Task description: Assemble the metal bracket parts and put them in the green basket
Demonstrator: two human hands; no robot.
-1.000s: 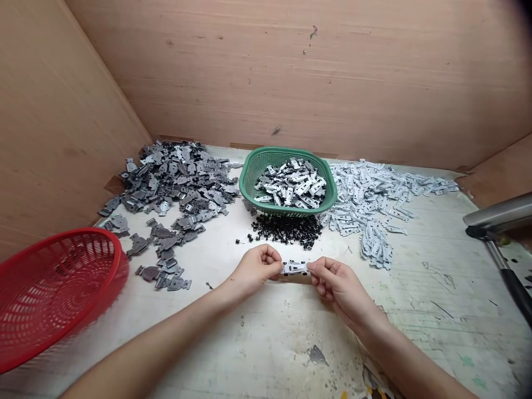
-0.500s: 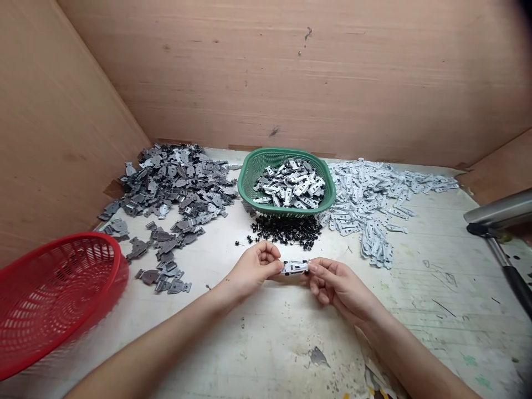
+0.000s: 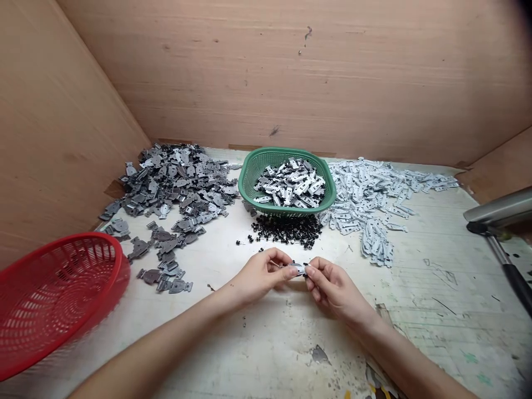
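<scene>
Between my two hands is a small white toy race car (image 3: 300, 270) with black wheels, held just above the table. My left hand (image 3: 272, 274) is closed on its left end, the thumb lying over the top and covering much of the body. My right hand (image 3: 332, 282) pinches the right end between thumb and fingers. Just beyond my hands lies a pile of small black wheels (image 3: 286, 230). Behind it stands a green basket (image 3: 245, 185) filled with white and grey car pieces (image 3: 293, 183).
Grey car bases (image 3: 178, 183) are heaped at the back left, with several loose ones nearer. White car bodies (image 3: 366, 194) spread at the back right. A red basket (image 3: 120, 266) leans at the left. A metal-and-black tool (image 3: 499, 249) juts in at the right. Wooden panels (image 3: 291, 83) enclose the table.
My left hand has slid right along the toy car, its thumb now over the body. The car is more covered and looks tilted. My right hand keeps its pinch.
</scene>
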